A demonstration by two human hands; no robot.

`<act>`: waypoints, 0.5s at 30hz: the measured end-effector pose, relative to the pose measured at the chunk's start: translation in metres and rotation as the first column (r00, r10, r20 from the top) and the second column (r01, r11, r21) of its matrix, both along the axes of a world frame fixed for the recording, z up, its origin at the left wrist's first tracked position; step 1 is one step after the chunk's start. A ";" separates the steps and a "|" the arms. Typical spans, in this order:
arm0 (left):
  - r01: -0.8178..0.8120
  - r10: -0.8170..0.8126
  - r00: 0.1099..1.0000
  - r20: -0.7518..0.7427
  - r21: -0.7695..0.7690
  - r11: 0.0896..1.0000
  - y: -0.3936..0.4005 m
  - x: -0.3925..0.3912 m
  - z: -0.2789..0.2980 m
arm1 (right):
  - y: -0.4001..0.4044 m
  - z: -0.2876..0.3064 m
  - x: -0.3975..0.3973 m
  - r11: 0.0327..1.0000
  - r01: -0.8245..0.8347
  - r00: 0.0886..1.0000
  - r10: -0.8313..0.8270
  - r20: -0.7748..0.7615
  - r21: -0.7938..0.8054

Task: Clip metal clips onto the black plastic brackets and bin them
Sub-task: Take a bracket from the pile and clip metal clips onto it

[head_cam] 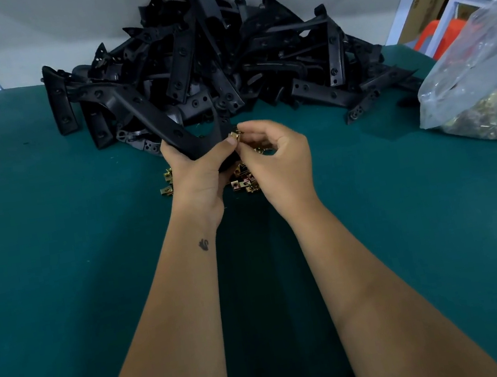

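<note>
My left hand (198, 176) grips a long black plastic bracket (145, 113) by its near end, the bracket slanting up to the left over the table. My right hand (274, 155) pinches a small gold metal clip (235, 135) right at the bracket's near edge, beside my left thumb. Below my hands a small heap of loose gold clips (241, 181) lies on the green table, partly hidden by my palms.
A big pile of black brackets (221, 60) fills the back middle of the green table (51, 217). A clear plastic bag of metal clips (486, 107) sits at the right edge. White frame posts and an orange stool stand beyond the table at right.
</note>
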State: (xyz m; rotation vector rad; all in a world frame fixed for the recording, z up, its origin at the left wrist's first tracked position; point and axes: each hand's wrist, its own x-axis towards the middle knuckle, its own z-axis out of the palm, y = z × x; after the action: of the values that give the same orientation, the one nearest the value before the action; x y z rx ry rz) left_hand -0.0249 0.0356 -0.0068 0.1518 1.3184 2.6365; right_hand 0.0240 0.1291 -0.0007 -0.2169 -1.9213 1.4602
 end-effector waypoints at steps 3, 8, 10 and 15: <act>0.003 -0.003 1.000 -0.008 0.012 1.000 -0.002 -0.002 0.000 | 0.000 0.000 0.000 1.000 -0.006 1.000 0.006 -0.001 0.015; -0.048 0.048 0.999 0.004 0.042 0.998 -0.002 -0.005 -0.003 | -0.002 -0.002 0.000 0.988 0.046 0.999 -0.044 -0.020 0.149; -0.109 0.106 0.994 0.041 0.089 0.990 -0.004 -0.008 -0.003 | -0.002 -0.003 0.000 0.978 0.094 0.995 -0.088 -0.037 0.187; -0.112 0.101 0.992 0.075 0.167 0.980 -0.007 -0.012 -0.003 | 0.001 -0.003 0.001 0.976 0.122 0.992 -0.113 -0.058 0.180</act>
State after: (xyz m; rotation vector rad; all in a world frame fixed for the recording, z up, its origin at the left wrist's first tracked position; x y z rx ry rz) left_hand -0.0371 0.0287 -0.0095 0.0175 1.1080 2.8174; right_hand 0.0250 0.1303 -0.0033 -0.2055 -1.9566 1.1928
